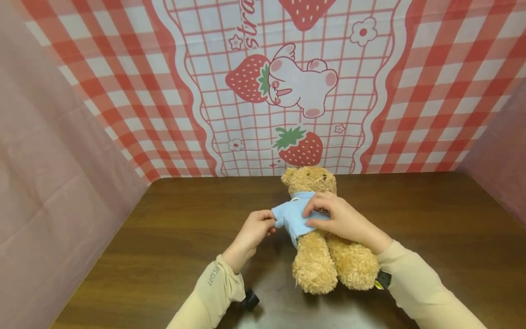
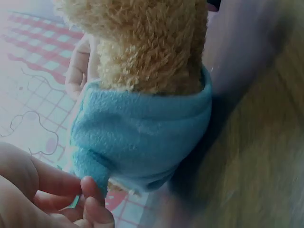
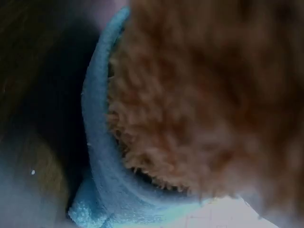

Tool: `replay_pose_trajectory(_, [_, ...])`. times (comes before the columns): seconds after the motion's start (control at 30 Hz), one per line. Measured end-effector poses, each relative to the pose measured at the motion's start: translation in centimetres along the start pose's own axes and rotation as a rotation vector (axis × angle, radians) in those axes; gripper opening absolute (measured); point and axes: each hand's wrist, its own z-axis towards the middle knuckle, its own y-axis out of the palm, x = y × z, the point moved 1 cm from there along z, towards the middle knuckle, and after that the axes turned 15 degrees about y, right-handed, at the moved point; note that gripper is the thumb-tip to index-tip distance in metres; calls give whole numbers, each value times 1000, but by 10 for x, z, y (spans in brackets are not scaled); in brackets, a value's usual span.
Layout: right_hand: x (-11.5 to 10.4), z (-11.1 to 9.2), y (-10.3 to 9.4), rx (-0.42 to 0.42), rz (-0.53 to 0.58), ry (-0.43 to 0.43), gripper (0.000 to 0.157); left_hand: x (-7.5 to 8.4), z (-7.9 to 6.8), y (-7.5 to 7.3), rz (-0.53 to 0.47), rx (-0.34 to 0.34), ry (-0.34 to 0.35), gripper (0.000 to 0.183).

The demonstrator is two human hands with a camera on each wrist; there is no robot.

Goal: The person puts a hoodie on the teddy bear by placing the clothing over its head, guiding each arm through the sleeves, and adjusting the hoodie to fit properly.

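A light-brown plush teddy bear [image 1: 314, 265] wears a pale blue shirt [image 1: 293, 224], its legs toward the camera. My left hand [image 1: 256, 226] pinches the end of the shirt's short sleeve between thumb and fingers; the left wrist view shows these fingertips around the sleeve [image 2: 90, 168]. Over the shirt's front lies my right hand [image 1: 337, 217], index finger and thumb curled with their tips close together at the cloth. It covers part of the bear's chest and lower face. In the right wrist view the shirt's hem [image 3: 97, 114] curves around the brown fur [image 3: 190, 104]; the right fingers are hidden there.
The bear is on a dark brown wooden table [image 1: 185, 246]. Behind it hangs a red-and-white checked cloth [image 1: 156, 82] with strawberry prints, and pink fabric [image 1: 53, 173] lines the left side. A small black device [image 1: 250, 299] sits under the left wrist.
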Motion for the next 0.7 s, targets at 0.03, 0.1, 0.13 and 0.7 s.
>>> replay_pose_trajectory(0.03, [1, -1, 2, 3, -5, -18, 12, 1, 0, 0, 16, -1, 18, 14])
replay_pose_trajectory(0.1, [3, -3, 4, 7, -23, -59, 13, 2, -1, 0, 41, 4, 69, 13])
replay_pose_trajectory(0.13, [3, -4, 5, 4, -37, -81, 13, 3, -1, -1, 48, 6, 93, 14])
replay_pose_trajectory(0.7, [-6, -10, 7, -34, -109, -52, 13, -6, -4, -1, 98, 11, 0, 15])
